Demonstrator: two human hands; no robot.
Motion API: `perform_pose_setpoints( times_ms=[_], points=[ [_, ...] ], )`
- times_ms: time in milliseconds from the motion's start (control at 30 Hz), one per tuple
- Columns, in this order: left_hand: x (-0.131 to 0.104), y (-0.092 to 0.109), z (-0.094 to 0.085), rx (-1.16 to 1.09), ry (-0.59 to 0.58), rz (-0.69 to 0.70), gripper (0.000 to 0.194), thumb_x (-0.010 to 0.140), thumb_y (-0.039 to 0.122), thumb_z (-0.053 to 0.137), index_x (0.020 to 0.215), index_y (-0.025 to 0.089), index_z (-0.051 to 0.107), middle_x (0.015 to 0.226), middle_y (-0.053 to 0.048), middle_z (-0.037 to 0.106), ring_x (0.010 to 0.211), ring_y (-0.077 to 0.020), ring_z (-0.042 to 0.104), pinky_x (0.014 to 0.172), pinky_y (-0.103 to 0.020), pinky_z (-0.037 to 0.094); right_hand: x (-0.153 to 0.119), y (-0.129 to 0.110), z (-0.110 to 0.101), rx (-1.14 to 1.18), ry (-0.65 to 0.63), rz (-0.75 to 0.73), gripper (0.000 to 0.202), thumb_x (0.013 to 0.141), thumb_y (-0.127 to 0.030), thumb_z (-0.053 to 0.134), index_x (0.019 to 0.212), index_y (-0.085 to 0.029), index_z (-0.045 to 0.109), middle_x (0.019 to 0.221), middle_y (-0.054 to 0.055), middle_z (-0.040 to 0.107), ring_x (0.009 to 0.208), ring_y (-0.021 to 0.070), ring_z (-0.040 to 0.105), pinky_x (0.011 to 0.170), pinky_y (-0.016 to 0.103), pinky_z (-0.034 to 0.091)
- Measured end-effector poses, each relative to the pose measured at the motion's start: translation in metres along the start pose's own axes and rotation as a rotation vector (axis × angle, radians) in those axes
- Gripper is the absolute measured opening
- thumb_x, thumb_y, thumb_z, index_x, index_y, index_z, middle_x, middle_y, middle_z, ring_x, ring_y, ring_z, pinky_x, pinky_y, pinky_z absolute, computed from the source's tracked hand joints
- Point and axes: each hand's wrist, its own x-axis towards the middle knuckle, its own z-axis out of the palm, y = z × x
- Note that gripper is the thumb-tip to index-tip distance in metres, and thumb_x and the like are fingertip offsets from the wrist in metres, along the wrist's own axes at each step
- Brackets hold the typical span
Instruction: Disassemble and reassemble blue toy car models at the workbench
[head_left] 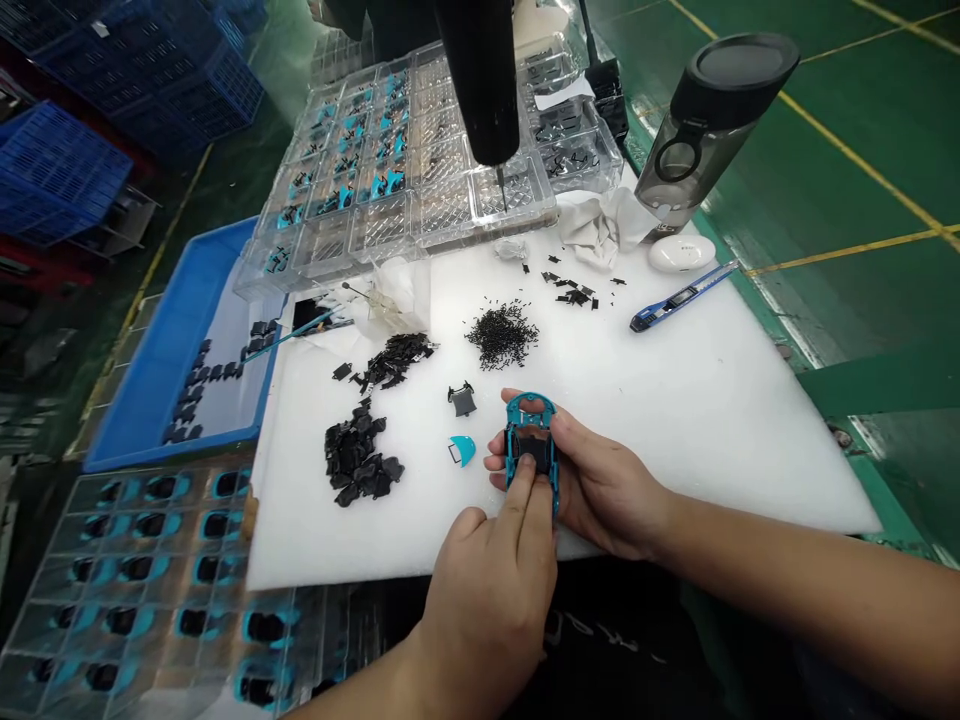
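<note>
My right hand point(607, 490) is closed around a teal car-shaped plastic shell point(511, 440), its fingertips showing past the left edge. From below, my left hand point(495, 570) reaches over the shell. Two of its fingers, close together, press on a black plastic part point(531, 446) seated in the shell's middle; its other fingers are mostly hidden. On the white board just left of the shell lie a teal curved piece point(463, 451) and a loose black part point(462, 399).
Piles of black parts point(360, 455) and tiny black pins point(502, 335) lie on the board point(712, 420). A black electric screwdriver point(484, 90) hangs over clear trays point(450, 232). Around stand a blue bin point(169, 455), bottle point(694, 140), utility knife point(679, 298) and tray of teal parts point(161, 550).
</note>
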Motion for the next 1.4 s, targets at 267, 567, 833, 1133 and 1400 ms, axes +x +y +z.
perform_pose_setpoints(
  times_ms=[267,567,833,1133,1400],
  points=[
    [0.007,-0.024,-0.016,-0.130,0.210,-0.168,0.091,0.074,0.050,0.075,0.144,0.009,0.033,0.137,-0.026,0.047,0.128,-0.0353,0.049,0.100,-0.050,0.047,-0.002,0.003,0.000,-0.041,-0.005,0.058,0.031,0.102,-0.039,0.041,0.122,-0.020,0.055,0.101,0.009,0.070,0.088,0.0190,0.069,0.079,0.033,0.055],
    [0.009,-0.030,-0.007,-0.299,0.078,-0.162,0.105,0.077,0.048,0.072,0.153,0.013,0.008,0.145,-0.026,0.040,0.139,-0.0344,0.039,0.113,-0.059,0.034,-0.006,0.003,0.000,-0.260,-0.092,0.133,0.037,0.093,-0.048,0.058,0.118,-0.021,0.056,0.089,0.005,0.071,0.077,0.0171,0.071,0.073,0.029,0.056],
    [0.006,-0.030,0.001,-0.259,0.154,-0.121,0.110,0.076,0.044,0.075,0.153,0.011,0.005,0.143,-0.027,0.040,0.141,-0.0314,0.036,0.115,-0.057,0.030,-0.006,0.004,0.003,-0.534,-0.033,0.131,0.024,0.092,-0.038,0.062,0.099,-0.015,0.058,0.085,0.004,0.070,0.077,0.0156,0.069,0.070,0.027,0.057],
    [0.005,-0.027,0.002,-0.221,0.198,-0.122,0.110,0.074,0.045,0.076,0.153,0.012,0.007,0.140,-0.027,0.044,0.139,-0.0326,0.039,0.112,-0.059,0.034,-0.007,0.003,0.004,-0.585,-0.048,0.116,0.028,0.091,-0.043,0.061,0.097,-0.015,0.059,0.085,0.005,0.070,0.075,0.0160,0.068,0.068,0.028,0.057],
    [0.004,-0.026,0.007,-0.168,0.276,-0.155,0.112,0.073,0.038,0.077,0.153,0.011,0.004,0.139,-0.030,0.045,0.134,-0.0349,0.045,0.109,-0.063,0.034,-0.012,0.006,0.011,-0.531,0.069,0.143,0.032,0.087,-0.047,0.065,0.095,-0.017,0.059,0.081,0.004,0.070,0.077,0.0183,0.069,0.077,0.035,0.056]
  ],
)
